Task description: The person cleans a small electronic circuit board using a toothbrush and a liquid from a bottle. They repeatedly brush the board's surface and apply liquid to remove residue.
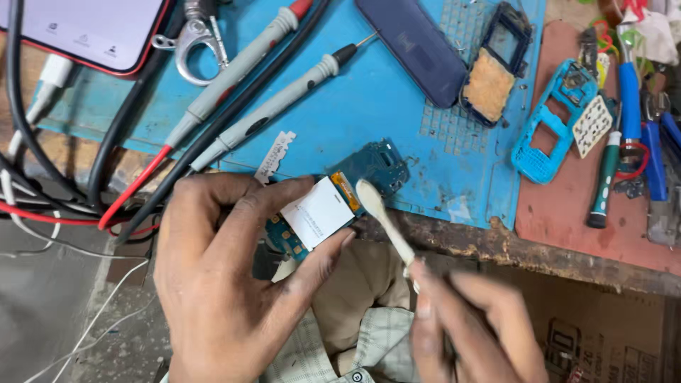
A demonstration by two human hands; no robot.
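I am gripping the blue circuit board [333, 202] in my left hand [227, 284], thumb and fingers pinching its white screen so it is staying level just off the blue mat's [369, 106] near edge; my right hand [468, 330], blurred, is probably clenching the white spudger [386, 220], its tip touching the board beside the screen for prying.

Small blue circuit board [379, 167]: matt, white glossy screen panel. White plastic spudger [383, 216]: smooth. Blue rubber work mat [369, 92]: matt, scuffed. Worn wooden bench edge [539, 259]: rough.
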